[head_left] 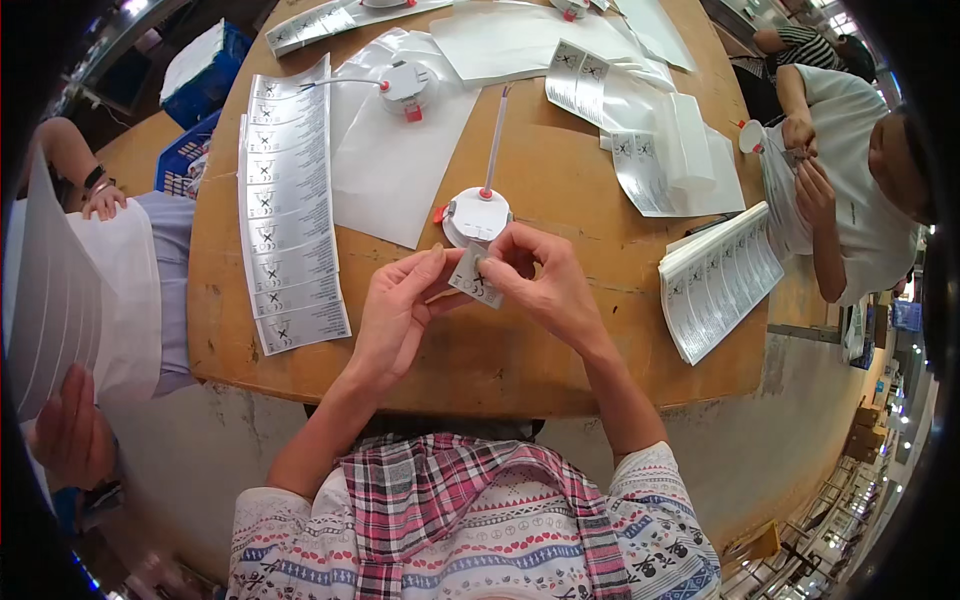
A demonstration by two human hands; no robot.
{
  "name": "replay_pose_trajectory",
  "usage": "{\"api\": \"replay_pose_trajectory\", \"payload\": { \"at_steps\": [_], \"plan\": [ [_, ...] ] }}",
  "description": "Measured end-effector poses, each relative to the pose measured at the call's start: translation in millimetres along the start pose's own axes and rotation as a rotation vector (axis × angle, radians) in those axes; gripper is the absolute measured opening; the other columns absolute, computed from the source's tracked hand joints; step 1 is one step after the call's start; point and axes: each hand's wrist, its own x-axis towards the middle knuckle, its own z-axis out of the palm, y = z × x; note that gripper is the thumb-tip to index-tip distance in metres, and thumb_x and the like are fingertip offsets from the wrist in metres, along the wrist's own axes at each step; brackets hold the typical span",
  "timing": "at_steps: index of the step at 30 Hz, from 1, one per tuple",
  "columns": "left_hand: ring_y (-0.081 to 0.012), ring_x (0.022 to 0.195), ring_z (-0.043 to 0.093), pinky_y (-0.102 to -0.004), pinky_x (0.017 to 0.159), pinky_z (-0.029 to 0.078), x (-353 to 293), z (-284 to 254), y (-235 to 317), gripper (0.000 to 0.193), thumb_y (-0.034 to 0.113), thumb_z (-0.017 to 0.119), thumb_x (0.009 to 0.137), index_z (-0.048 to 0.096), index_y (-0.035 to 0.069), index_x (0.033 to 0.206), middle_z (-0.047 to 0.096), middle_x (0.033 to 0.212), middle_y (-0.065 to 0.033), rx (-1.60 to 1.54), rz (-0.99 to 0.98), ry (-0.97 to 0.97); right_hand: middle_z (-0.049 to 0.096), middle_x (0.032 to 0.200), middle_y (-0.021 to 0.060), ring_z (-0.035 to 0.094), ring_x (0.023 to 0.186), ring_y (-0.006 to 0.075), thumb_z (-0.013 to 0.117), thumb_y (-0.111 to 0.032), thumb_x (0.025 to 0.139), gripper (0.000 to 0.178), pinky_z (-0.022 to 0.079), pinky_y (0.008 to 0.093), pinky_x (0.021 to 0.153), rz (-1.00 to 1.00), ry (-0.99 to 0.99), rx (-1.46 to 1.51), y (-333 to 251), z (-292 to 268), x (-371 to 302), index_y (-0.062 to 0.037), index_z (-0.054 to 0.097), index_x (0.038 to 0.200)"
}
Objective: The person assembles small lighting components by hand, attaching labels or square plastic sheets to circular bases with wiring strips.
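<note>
A small silver label (474, 279) with black print is held up between both my hands, tilted, near the table's front edge. Thumb and fingers of my left hand (398, 305) pinch its left edge. My right hand (548, 285) is closed on its upper right corner. Just beyond the label lies a round white downlight (478, 218) with red clips at its side and a pale cable running away from me. To the left is a long silver sheet of labels (267, 230). Farther back, another white downlight (405, 85) rests on white backing paper (385, 170).
At the right lies a stack of label sheets (718, 285) near a dark pen (712, 225). Clear plastic and cut label pieces (640, 165) cover the back right. A person at the right handles another downlight (752, 137). Another person stands at the left, beside blue crates (188, 150).
</note>
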Motion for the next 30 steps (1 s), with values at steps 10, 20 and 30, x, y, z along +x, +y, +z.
{"api": "replay_pose_trajectory", "payload": {
  "at_steps": [10, 20, 30],
  "plan": [
    [-0.0096, 0.076, 0.061, -0.0232, 0.07, 0.049, -2, 0, 7, 0.019, 0.016, 0.059, 0.088, 0.065, -0.003, 0.091, 0.065, 0.081, -0.0053, 0.489, 0.162, 0.074, 0.051, 0.066, -0.0022, 0.042, 0.06, 0.0043, 0.064, -0.011, 0.078, 0.013, 0.035, 0.0214, 0.054, -0.047, 0.021, -0.079, 1, 4, -1, -0.0007, 0.057, 0.075],
    [-0.0161, 0.069, 0.063, -0.0262, 0.061, 0.047, -13, 5, 14, 0.013, 0.01, 0.063, 0.083, 0.064, -0.002, 0.088, 0.066, 0.075, -0.0099, 1.027, 0.659, 0.196, 0.057, 0.067, 0.0081, 0.049, 0.059, 0.0134, 0.071, -0.008, 0.073, 0.017, 0.04, 0.0275, 0.053, -0.138, 0.068, -0.168, -24, 6, -8, -0.0022, 0.061, 0.085],
    [-0.0158, 0.07, 0.063, -0.0255, 0.063, 0.047, -10, -1, 19, 0.014, 0.011, 0.061, 0.086, 0.064, -0.003, 0.088, 0.066, 0.078, -0.0089, 0.891, 0.686, 0.225, 0.063, 0.088, 0.0085, 0.055, 0.062, 0.0159, 0.065, 0.001, 0.074, 0.02, 0.045, 0.0275, 0.057, -0.662, 0.322, -0.428, -32, 7, -15, -0.0042, 0.06, 0.093]
  ]
}}
